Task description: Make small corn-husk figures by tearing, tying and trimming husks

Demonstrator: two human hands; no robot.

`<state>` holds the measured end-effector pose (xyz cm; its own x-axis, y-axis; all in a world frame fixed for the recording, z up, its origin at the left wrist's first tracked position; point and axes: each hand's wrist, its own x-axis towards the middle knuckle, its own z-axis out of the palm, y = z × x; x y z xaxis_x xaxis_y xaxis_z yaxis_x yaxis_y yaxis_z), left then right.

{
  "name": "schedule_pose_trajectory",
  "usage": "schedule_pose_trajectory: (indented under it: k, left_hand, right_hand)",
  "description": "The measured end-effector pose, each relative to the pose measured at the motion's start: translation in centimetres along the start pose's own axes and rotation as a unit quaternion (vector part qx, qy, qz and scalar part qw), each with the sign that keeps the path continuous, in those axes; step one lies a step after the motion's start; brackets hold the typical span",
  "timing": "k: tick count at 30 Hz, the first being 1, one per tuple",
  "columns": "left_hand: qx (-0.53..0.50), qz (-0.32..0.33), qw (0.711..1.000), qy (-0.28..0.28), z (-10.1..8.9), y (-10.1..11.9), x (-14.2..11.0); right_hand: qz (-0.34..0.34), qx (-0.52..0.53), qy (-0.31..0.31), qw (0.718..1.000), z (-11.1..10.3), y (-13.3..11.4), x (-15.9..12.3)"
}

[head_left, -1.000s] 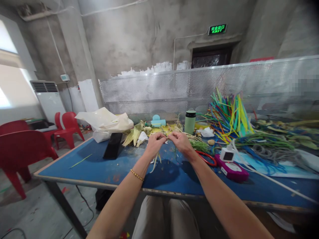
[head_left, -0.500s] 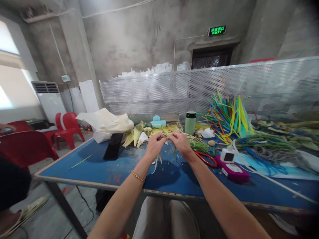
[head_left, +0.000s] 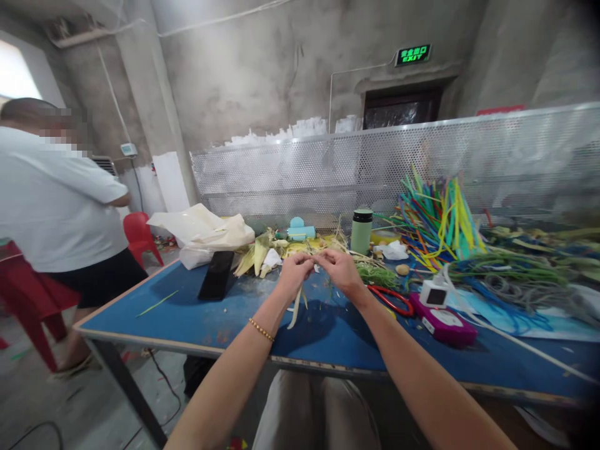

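Observation:
My left hand [head_left: 293,274] and my right hand [head_left: 340,270] are raised close together over the blue table [head_left: 187,315], fingers pinched. Between them they hold pale straw-like leaf strips [head_left: 296,306], whose loose ends hang down below my left hand. A heap of husks and dried leaves [head_left: 262,250] lies just beyond my hands. A gold bead bracelet sits on my left wrist.
On the table are a black phone [head_left: 216,275], a green flask [head_left: 361,231], red scissors [head_left: 391,299], a magenta device [head_left: 445,322], a bundle of coloured strips [head_left: 435,219] and a cream bag [head_left: 201,231]. A person in a white shirt [head_left: 51,194] stands at the left by red chairs [head_left: 140,234]. A perforated metal screen runs behind.
A person in a white shirt has walked into view at the left. My hands stay together on the strips, shifted only slightly.

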<state>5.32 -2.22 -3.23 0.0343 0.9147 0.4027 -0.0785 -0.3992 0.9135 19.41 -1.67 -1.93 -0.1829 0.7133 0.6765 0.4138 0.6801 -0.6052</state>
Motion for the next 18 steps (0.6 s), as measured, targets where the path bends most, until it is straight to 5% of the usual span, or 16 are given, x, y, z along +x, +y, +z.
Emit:
schedule_pose_trajectory:
  k: [9,18]
  left_hand:
    - [-0.054,-0.046,0.997,-0.012,0.52,0.67,-0.16]
    - [-0.044,-0.011,0.999,-0.022,0.64,0.49,-0.08]
  right_hand:
    - [0.005,-0.041,0.016,0.999,-0.29,-0.09,0.39]
    - [0.072,0.052,0.03,0.996,-0.02,0.03,0.22]
